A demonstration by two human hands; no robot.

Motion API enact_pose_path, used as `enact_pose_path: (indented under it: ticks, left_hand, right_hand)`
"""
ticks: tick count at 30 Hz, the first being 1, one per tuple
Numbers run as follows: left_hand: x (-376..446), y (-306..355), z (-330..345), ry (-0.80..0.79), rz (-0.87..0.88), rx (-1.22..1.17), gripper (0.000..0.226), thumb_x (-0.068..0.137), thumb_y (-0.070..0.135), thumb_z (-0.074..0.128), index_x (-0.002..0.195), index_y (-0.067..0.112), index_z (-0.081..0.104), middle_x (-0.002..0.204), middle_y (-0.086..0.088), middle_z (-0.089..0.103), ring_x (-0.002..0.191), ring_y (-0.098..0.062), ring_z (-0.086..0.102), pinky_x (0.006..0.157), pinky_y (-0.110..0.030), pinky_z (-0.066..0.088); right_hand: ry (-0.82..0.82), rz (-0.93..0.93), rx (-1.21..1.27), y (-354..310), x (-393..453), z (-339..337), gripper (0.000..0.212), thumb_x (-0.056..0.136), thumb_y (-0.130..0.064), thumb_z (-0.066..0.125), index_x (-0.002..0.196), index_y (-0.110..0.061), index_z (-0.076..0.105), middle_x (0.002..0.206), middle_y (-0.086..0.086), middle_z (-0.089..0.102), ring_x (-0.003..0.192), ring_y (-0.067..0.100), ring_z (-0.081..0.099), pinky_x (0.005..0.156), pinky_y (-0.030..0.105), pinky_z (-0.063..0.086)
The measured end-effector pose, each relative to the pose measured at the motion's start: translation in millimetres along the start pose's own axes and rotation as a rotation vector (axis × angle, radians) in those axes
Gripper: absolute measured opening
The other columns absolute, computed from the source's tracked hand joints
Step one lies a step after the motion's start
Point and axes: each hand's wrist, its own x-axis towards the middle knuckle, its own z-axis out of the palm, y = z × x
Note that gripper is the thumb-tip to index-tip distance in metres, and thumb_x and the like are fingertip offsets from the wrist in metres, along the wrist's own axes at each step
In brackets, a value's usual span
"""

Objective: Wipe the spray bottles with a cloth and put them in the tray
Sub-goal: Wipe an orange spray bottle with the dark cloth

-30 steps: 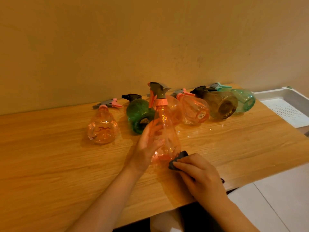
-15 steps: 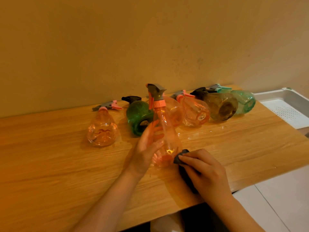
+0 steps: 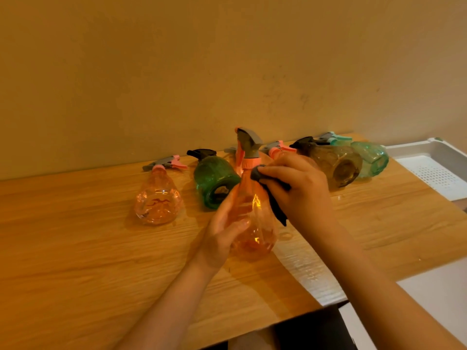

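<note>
The counter [image 3: 75, 248] carried six bottles lying on their sides near the wall, with the tray [image 3: 429, 157] well apart at the right. You held the bottle [image 3: 255, 223] upright between your hands: left hand [image 3: 222, 236] wrapped round its body, right hand [image 3: 300, 188] pinching the cloth [image 3: 273, 195] against its neck. Hard rubbing so high could tip it into the others.

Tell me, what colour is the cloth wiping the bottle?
Dark grey, nearly black. The cloth shows in the head view, in the right hand.
</note>
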Motion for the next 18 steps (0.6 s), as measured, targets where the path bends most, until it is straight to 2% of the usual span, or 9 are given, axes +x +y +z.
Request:
enact_pose_path:
  ticks: [2, 5, 8, 10, 12, 15, 18]
  left_hand:
    - [1, 0, -1, 0.024, -0.006, -0.035, 0.065, 0.072, 0.031, 0.063, 0.135, 0.028, 0.047, 0.119, 0.0, 0.066, 0.113, -0.022, 0.06, 0.094, -0.041, 0.048]
    - [2, 0, -1, 0.051, -0.021, -0.072, 0.06, 0.073, 0.024, 0.062, 0.131, 0.03, 0.049, 0.118, 0.003, 0.067, 0.111, -0.021, 0.062, 0.093, -0.042, 0.049]
    - [2, -1, 1, 0.051, -0.016, -0.058, 0.056, 0.077, 0.018, 0.054, 0.131, 0.029, 0.048, 0.123, 0.004, 0.066, 0.118, -0.019, 0.059, 0.098, -0.037, 0.048]
    - [3, -1, 2, 0.058, -0.001, -0.019, 0.06, 0.073, 0.025, 0.06, 0.132, 0.028, 0.047, 0.131, 0.001, 0.061, 0.125, -0.019, 0.054, 0.105, -0.04, 0.043]
    - [3, -3, 2, 0.061, 0.008, 0.007, 0.064, 0.07, 0.032, 0.06, 0.133, 0.027, 0.046, 0.135, -0.001, 0.057, 0.129, -0.02, 0.05, 0.108, -0.042, 0.039]
    - [3, -5, 2, 0.051, 0.006, 0.005, 0.066, 0.071, 0.034, 0.06, 0.135, 0.026, 0.044, 0.133, 0.002, 0.059, 0.126, -0.02, 0.053, 0.107, -0.043, 0.041]
    - [2, -3, 2, 0.027, 0.007, 0.045, 0.068, 0.071, 0.037, 0.062, 0.135, 0.027, 0.042, 0.125, 0.009, 0.064, 0.117, -0.016, 0.059, 0.097, -0.036, 0.049]
  right_hand:
    - [-0.064, 0.016, 0.043, 0, -8, 1, 0.013, 0.076, -0.013, 0.071, 0.087, -0.006, 0.074, 0.085, 0.006, 0.068, 0.08, 0.013, 0.06, 0.071, 0.014, 0.045]
    - [-0.129, 0.045, 0.1, -4, -35, -4, 0.019, 0.081, -0.023, 0.064, 0.09, -0.009, 0.073, 0.088, 0.003, 0.067, 0.081, 0.013, 0.061, 0.069, 0.02, 0.048]
    - [-0.131, 0.071, 0.167, -8, -68, -14, 0.018, 0.082, -0.02, 0.061, 0.097, -0.016, 0.07, 0.095, -0.008, 0.061, 0.09, 0.003, 0.056, 0.076, 0.012, 0.045]
    - [-0.121, 0.102, 0.189, -9, -85, -19, 0.021, 0.082, -0.017, 0.059, 0.101, -0.021, 0.064, 0.097, -0.012, 0.057, 0.091, -0.001, 0.054, 0.079, 0.009, 0.043]
    - [-0.119, 0.122, 0.205, -10, -96, -20, 0.021, 0.082, -0.015, 0.058, 0.102, -0.021, 0.063, 0.097, -0.011, 0.057, 0.089, 0.003, 0.056, 0.077, 0.011, 0.045]
    - [-0.114, 0.11, 0.188, -11, -104, -19, 0.021, 0.081, -0.014, 0.058, 0.101, -0.021, 0.062, 0.096, -0.011, 0.057, 0.086, 0.007, 0.057, 0.073, 0.016, 0.047]
    - [-0.11, 0.109, 0.176, -11, -104, -20, 0.021, 0.082, -0.015, 0.058, 0.1, -0.023, 0.062, 0.095, -0.012, 0.056, 0.085, 0.005, 0.056, 0.072, 0.016, 0.047]
